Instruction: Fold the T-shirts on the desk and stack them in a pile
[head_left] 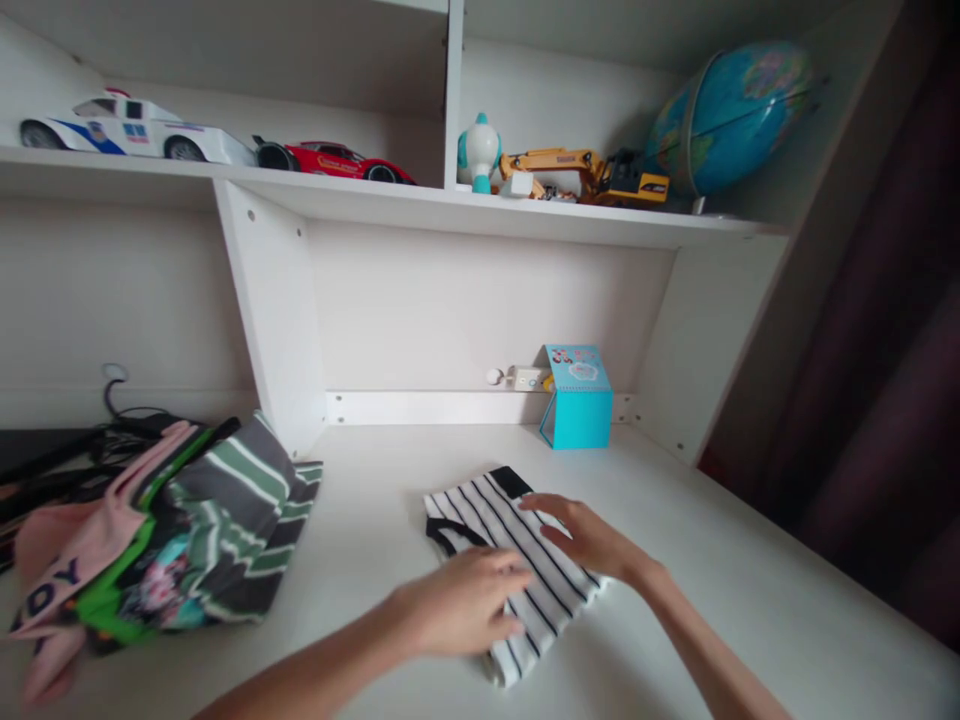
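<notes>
A white shirt with thin black stripes (536,560) lies folded on the white desk, its black neckband toward the left and a black patch at its far end. Over the near left part of the shirt is my left hand (469,600), fingers apart and slightly blurred, with nothing visibly gripped. My right hand (585,530) is at the shirt's right side, its fingers loosely bent and spread above the stripes. Whether the fingertips press on the cloth I cannot tell.
Left on the desk (360,600) is a heap of clothes (217,540), pink, green and grey-striped. A blue desk calendar (581,415) stands at the back near a power socket (529,378). Above, a shelf (360,200) holds toy cars, a toy excavator (585,175) and a globe (739,115).
</notes>
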